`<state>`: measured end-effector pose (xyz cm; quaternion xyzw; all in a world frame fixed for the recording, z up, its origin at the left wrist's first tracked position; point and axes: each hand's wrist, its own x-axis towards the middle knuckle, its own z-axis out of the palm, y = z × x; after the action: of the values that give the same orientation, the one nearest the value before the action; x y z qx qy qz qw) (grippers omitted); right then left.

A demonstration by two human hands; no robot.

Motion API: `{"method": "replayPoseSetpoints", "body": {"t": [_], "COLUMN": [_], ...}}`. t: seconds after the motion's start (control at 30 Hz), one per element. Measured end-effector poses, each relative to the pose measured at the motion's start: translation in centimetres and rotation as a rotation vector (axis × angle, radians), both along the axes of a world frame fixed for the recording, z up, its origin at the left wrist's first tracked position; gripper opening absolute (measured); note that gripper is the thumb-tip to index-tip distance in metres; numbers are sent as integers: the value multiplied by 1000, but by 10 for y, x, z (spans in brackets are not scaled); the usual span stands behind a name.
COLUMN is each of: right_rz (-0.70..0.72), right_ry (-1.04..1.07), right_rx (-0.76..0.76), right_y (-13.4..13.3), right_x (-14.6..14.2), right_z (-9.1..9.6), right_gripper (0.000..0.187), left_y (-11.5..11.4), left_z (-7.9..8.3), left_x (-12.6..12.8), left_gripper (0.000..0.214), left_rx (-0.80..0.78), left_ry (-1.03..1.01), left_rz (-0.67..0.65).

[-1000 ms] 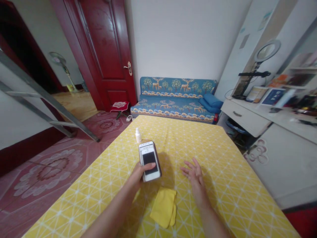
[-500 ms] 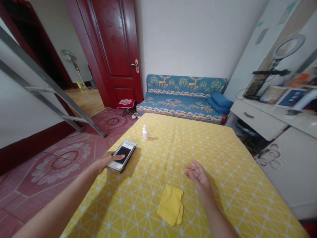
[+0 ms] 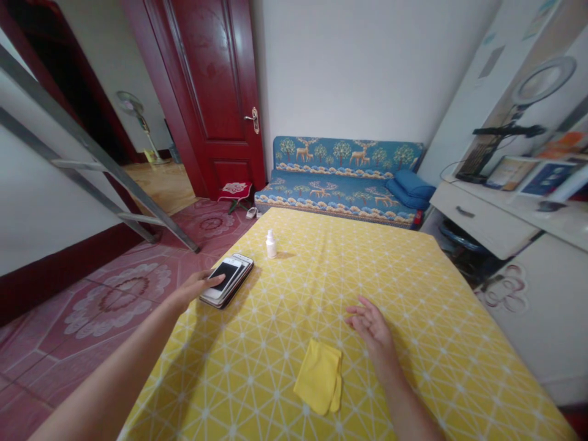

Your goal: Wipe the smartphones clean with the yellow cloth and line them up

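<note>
- Grip: your left hand (image 3: 193, 289) open, thumb laid on the stacked phones (image 3: 228, 277) at the table (image 3: 367, 257) left edge.
- Your right hand (image 3: 374, 327) spread flat, empty, just beside the folded yellow cloth (image 3: 319, 375).
- White bottle (image 3: 271, 244) upright behind the phones, capped; contents not visible.

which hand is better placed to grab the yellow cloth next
Right. The right hand hovers open close beside the yellow cloth. The left hand is stretched out to the stacked phones at the table's left edge, its thumb on the top one.
</note>
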<state>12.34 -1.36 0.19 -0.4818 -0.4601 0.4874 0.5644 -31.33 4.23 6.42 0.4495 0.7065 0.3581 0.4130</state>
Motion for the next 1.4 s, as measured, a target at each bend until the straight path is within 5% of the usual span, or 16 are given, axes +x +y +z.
{"method": "replayPoseSetpoints", "body": {"t": [0.13,0.37,0.6,1.4], "right_rz": [6,1,9,28], "right_ry": [-8,-18,-71,-188], "right_rx": [-1,-2,-8,-35], "right_y": [0,2,0,-1], "right_x": [0,1,0,1], "right_z": [-1,-3,0,-4], "right_gripper": [63,63,56,44], "left_y": [2,5,-12,-23], "left_z": [4,4,6,18], "left_x": [1,13,44,59], "left_gripper": [58,48,84,81], "left_rx": [24,69,62,118], "left_ry": [296,628,1007,1028], "left_rz": [-120,-128,-179,5]}}
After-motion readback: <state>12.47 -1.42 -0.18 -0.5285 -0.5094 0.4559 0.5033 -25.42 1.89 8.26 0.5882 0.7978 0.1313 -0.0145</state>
